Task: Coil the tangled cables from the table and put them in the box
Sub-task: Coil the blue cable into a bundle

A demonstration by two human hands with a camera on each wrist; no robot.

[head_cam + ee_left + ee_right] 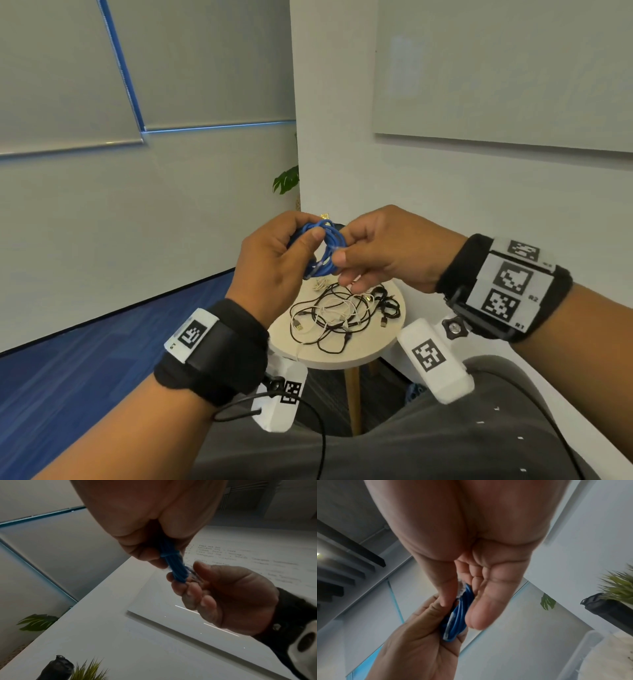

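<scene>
Two hands raised together, one blue cable coil (320,248) held between them. Left hand (274,263) wrapped round the coil's left side, thumb pressed over the loops. Right hand (387,250) pinching the coil's right side between thumb and curled fingers. One gold-tipped plug end (324,216) sticking up just above the coil, between the two hands. Clear plug parts seen against the blue loops near the right fingertips.

From the left wrist view: blue strands (173,562) bunched tight, running from the left palm (150,513) down into the right hand's fingers (190,592). From the right wrist view: the coil (458,615) edge-on, squeezed between the right thumb (481,609) and the left hand (419,639).

Below and beyond the hands: one round light table (356,353) on wooden legs, bearing one tangled heap of black and white cables (342,315); count of separate cables in the heap not readable. Several USB-type plugs showing among them.

Box not made out in the head view; a pale translucent container edge (583,649) at the lower right of the right wrist view, contents hidden.

One wrist-worn camera on each forearm. One leafy plant (287,179) beyond the hands, by the wall corner.
</scene>
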